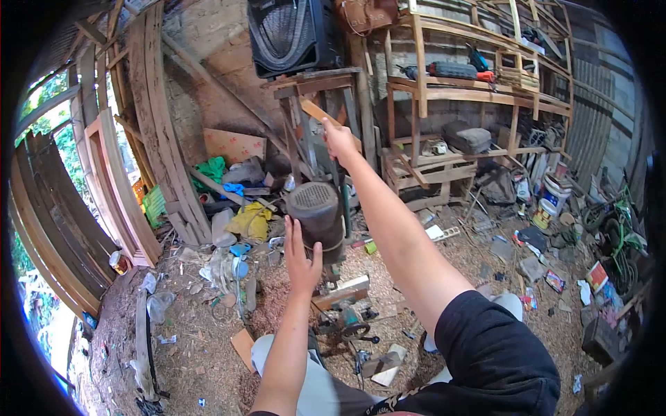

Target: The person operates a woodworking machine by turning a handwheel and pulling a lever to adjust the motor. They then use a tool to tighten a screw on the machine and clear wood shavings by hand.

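Observation:
My left hand (303, 262) rests against the near side of a dark, dusty cylindrical motor (316, 222) with a vented round top. Its fingers are stretched out and flat. Beyond the motor, my right hand (340, 141) is closed on a flat strip of wood (316, 111), with the index finger lying along it. Part of the strip is hidden behind the hand. Below the motor is a machine with a small handwheel (355, 328), and a wooden block (350, 289) lies across it.
A black speaker (295, 35) stands on a wooden stand ahead. Wooden shelves (485, 93) with tools and bags line the back right. Offcuts (390, 364), shavings and litter cover the floor. White buckets (544, 211) and a green bicycle (617, 222) are at right, wooden frames (114, 187) at left.

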Available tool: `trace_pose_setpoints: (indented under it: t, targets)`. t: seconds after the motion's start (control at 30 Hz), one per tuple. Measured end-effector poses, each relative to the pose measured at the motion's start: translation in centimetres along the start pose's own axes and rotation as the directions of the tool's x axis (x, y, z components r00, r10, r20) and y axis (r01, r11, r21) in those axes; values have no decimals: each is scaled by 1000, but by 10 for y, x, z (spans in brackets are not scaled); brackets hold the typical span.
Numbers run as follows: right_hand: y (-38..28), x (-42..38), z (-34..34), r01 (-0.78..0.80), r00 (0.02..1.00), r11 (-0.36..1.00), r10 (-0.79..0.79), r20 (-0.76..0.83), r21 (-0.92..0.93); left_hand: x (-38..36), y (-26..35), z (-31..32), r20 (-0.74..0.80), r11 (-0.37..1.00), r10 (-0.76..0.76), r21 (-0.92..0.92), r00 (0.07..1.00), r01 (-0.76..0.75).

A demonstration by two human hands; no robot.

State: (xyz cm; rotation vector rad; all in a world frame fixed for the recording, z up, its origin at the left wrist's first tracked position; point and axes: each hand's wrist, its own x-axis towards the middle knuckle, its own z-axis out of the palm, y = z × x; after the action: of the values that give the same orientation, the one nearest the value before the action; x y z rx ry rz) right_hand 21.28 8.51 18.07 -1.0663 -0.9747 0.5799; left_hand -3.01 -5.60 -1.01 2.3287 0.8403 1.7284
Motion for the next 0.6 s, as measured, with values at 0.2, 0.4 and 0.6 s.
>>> trace_pose_setpoints:
  t: [0.2, 0.4, 0.6]
  targets:
    - [2, -89, -25, 217, 976, 970, -216, -21, 107, -9, 8, -7, -36, 999, -18, -39, 999, 16]
    - [-13, -129, -35, 192, 977, 941, -211, 36, 279, -19, 21, -12, -63, 998, 55, 7, 996, -55]
    - [-2, -137, -42, 374, 921, 918, -384, 60, 133, -20, 30, -6, 4, 984, 138, 110, 990, -138]
